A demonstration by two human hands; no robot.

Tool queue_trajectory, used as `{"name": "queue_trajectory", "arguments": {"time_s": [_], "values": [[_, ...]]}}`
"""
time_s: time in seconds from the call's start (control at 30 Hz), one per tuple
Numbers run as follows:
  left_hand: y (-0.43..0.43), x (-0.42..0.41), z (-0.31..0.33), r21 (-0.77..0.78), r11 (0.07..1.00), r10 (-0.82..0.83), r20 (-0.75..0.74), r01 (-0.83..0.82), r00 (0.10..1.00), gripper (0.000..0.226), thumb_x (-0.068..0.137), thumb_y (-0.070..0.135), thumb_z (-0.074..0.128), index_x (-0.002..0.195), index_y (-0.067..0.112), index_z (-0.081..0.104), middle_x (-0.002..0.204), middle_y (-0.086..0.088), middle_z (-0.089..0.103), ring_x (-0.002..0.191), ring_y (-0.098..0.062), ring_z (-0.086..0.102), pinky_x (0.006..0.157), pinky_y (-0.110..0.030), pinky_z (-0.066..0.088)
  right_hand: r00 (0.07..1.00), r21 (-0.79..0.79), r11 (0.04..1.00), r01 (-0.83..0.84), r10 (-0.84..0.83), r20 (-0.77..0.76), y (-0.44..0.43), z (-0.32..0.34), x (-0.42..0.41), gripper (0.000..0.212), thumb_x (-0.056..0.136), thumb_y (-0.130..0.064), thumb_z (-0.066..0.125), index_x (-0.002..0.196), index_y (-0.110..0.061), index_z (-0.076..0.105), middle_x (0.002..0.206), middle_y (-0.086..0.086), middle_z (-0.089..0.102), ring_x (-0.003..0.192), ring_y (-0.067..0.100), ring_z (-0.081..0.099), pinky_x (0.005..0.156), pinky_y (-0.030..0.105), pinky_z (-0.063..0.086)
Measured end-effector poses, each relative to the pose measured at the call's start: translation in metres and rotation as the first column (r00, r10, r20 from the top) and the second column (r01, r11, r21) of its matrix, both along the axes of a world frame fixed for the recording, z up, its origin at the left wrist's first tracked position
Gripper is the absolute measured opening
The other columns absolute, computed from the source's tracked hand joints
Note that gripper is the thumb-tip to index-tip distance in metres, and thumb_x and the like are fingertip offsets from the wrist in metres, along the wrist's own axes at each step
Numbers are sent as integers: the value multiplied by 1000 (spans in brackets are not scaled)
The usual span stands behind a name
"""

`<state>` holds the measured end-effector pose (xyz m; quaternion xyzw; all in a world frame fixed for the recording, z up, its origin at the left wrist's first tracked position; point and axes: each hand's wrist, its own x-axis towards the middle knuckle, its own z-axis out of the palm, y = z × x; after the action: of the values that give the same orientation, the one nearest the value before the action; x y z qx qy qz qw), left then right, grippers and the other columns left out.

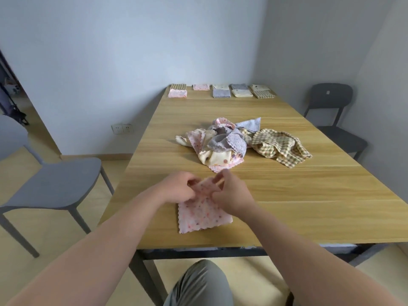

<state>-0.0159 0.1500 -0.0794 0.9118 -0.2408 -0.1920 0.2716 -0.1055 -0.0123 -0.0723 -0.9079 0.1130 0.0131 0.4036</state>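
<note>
A pink dotted cloth (202,215) with a scalloped edge lies near the front of the wooden table (309,206). My left hand (178,187) and my right hand (231,195) both pinch its far edge, which is lifted off the table. The two hands are close together, almost touching. Behind them, in the middle of the table, is a loose pile of cloths (229,142) in pink, grey, cream and yellow check.
Several folded cloths (220,91) are lined up in two rows at the far end of the table. A grey chair (59,182) stands at the left, a dark chair (333,120) at the right. My knee (198,283) shows below the table's front edge.
</note>
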Motion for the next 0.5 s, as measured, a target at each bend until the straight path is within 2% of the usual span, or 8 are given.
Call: {"name": "queue_trajectory", "arguments": {"time_s": [0.07,0.13,0.2,0.3,0.33,0.4,0.47,0.5], "values": [[0,23,8,-94,995,-33,-109,23,993,33,76,13,68,108,20,72,95,6,72,93,-20,66,77,-30,49,997,80,996,-29,24,71,-7,8,20,36,83,-10,62,115,-25,53,97,1,66,85,19,66,73,36,58],[3,50,16,-245,969,-70,-238,10,969,31,74,16,72,105,15,73,102,-1,77,102,-23,71,90,-33,53,990,179,982,-62,37,137,-16,15,48,39,82,-10,66,115,-27,56,100,-1,67,87,16,66,69,29,55],[4,84,21,-346,937,-82,-334,-42,939,26,81,10,77,107,11,72,109,-6,77,106,-22,71,95,-34,53,985,234,966,-108,72,159,-27,21,89,38,83,-12,72,116,-27,62,95,-5,67,79,6,64,65,22,52],[9,119,43,-390,913,-21,-328,-116,944,21,82,12,82,99,6,71,102,-9,77,98,-21,73,87,-31,54,968,168,961,-222,196,156,-38,42,134,17,84,-23,79,98,-17,71,74,-8,61,57,-1,52,54,16,43],[10,127,54,-379,915,11,-322,-139,947,17,83,12,82,94,8,71,96,-7,76,91,-18,72,81,-27,53,963,157,956,-249,227,143,-39,53,145,19,85,-26,79,84,-10,69,66,-4,53,53,5,46,50,21,39],[15,140,93,-341,925,61,-310,-171,949,20,81,25,85,91,13,72,90,-5,76,84,-14,68,74,-24,48,951,198,930,-309,301,70,-38,84,165,45,87,-31,78,67,1,54,59,0,40,52,11,35,48,25,28],[25,143,135,-313,930,102,-286,-194,953,40,73,48,82,89,13,73,83,-6,73,76,-12,62,69,-28,42,932,234,905,-354,363,5,-30,121,177,49,89,-35,77,59,-7,50,56,-3,39,51,10,33,48,25,26],[31,143,156,-313,925,124,-293,-218,948,41,76,51,80,83,12,71,74,-2,67,69,-11,57,65,-28,37,926,248,899,-361,378,-24,-25,139,184,47,89,-36,77,57,-13,50,54,-7,40,50,8,34,50,25,28]]}}
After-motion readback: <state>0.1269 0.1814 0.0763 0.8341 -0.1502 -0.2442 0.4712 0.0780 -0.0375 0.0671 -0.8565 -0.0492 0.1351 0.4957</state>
